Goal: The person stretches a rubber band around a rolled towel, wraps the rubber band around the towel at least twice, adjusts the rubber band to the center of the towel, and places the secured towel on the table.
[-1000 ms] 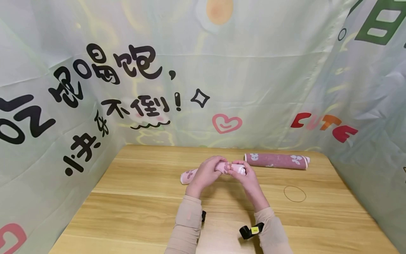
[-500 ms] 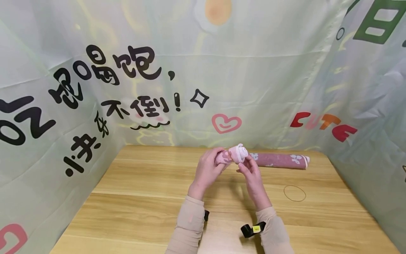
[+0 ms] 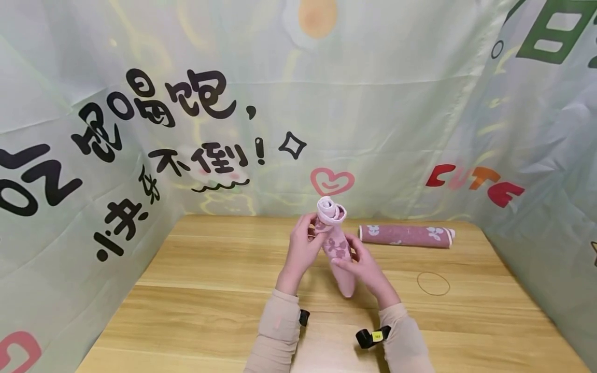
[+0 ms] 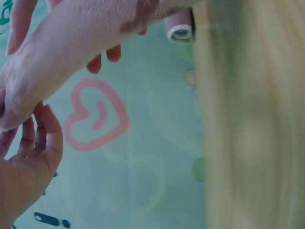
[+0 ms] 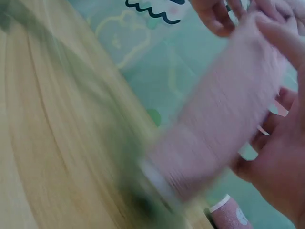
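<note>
A light pink rolled towel (image 3: 337,246) with darker flowers stands tilted above the table, its spiral end up, and looks drawn in just below that end. My left hand (image 3: 303,251) pinches it there from the left. Lower down, my right hand (image 3: 366,264) grips it from the right, thumb across the front. The left wrist view has the towel (image 4: 62,62) above my left hand's bent fingers (image 4: 50,138). Blurred in the right wrist view, the towel (image 5: 214,114) slants past my right hand (image 5: 276,167), its lower end over the table.
A mauve rolled towel (image 3: 406,235) lies along the table's back edge, right of the hands. Nearer on the wooden table (image 3: 200,311) is a thin brown ring (image 3: 434,295), like a rubber band. Printed cloth (image 3: 396,119) hangs behind and at both sides.
The pink towel has swung from lying nearly level to steeply tilted, spiral end up. My right hand has shifted from that end down to the towel's middle; my left is now near the top.
</note>
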{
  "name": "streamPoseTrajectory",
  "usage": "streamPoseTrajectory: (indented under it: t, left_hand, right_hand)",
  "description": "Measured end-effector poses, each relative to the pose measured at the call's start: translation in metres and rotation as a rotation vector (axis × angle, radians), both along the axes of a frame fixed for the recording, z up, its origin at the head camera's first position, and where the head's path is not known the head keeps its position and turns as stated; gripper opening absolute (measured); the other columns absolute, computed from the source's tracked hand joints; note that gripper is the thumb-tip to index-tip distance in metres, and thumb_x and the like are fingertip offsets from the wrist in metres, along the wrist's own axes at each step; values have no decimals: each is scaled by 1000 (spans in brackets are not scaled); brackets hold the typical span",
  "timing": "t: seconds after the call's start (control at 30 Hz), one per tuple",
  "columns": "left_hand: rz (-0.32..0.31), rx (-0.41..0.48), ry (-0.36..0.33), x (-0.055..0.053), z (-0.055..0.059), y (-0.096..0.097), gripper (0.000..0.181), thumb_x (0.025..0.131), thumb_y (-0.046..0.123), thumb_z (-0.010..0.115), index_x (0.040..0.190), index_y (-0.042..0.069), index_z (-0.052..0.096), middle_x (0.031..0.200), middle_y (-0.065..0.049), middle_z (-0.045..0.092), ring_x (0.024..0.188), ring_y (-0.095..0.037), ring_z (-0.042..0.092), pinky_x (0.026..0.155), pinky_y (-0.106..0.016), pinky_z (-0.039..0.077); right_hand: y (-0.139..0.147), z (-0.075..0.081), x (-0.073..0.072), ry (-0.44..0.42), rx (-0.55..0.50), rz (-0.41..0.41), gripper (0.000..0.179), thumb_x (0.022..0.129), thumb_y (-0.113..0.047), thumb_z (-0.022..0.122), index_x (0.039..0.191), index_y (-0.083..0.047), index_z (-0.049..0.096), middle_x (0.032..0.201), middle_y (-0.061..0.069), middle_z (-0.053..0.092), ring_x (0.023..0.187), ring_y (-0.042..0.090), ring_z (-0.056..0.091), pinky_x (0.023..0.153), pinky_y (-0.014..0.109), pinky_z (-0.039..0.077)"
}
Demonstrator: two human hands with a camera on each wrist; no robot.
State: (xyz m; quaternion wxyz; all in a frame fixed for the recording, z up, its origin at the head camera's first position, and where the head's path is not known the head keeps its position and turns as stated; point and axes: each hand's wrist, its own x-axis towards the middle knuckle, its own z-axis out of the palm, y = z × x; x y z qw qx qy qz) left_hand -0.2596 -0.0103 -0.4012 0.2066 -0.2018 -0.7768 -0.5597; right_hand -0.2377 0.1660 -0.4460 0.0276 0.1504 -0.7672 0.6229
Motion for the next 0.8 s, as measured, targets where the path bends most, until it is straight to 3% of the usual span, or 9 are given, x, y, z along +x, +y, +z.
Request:
streamPoseTrajectory:
  t: [0.13, 0.37, 0.53, 0.67, 0.8]
  left_hand:
    - [-48, 47, -97, -6, -9, 1, 36, 89, 12, 68, 122, 2, 58, 111, -16, 64, 89, -22, 65, 75, -23, 57]
    - [-70, 12, -253, -17, -22, -6, 40, 86, 18, 73, 120, 6, 56, 107, -14, 64, 85, -17, 62, 76, -25, 56]
    - [-40, -8, -260, -17, -22, -12, 55, 84, 28, 77, 129, 10, 52, 108, -12, 64, 83, -18, 63, 72, -25, 56]
    - [5, -44, -218, -15, -20, -15, 67, 82, 30, 78, 137, 8, 47, 110, -12, 63, 80, -20, 62, 69, -24, 54]
    - [68, -136, -160, -14, -20, -17, 66, 82, 33, 78, 136, 9, 49, 109, -11, 63, 80, -20, 61, 68, -22, 53]
  right_hand:
    - [-1, -2, -1, -60, 99, -75, 61, 86, -19, 74, 139, -8, 46, 130, 19, 58, 109, 20, 58, 94, 30, 49]
    - [1, -7, -4, 16, 210, -240, 48, 82, -14, 77, 125, -5, 58, 110, 17, 67, 90, 13, 60, 81, 25, 50]
    - [2, -11, -6, 76, 306, -303, 42, 80, -11, 78, 119, -5, 62, 108, 16, 69, 91, 22, 61, 81, 33, 51]
    - [4, -13, -7, 184, 462, -355, 39, 78, -13, 80, 113, -5, 65, 105, 16, 71, 93, 31, 65, 82, 46, 51]
    - [5, -15, -7, 258, 600, -402, 39, 77, -17, 81, 112, -7, 66, 103, 15, 71, 94, 34, 67, 81, 54, 49]
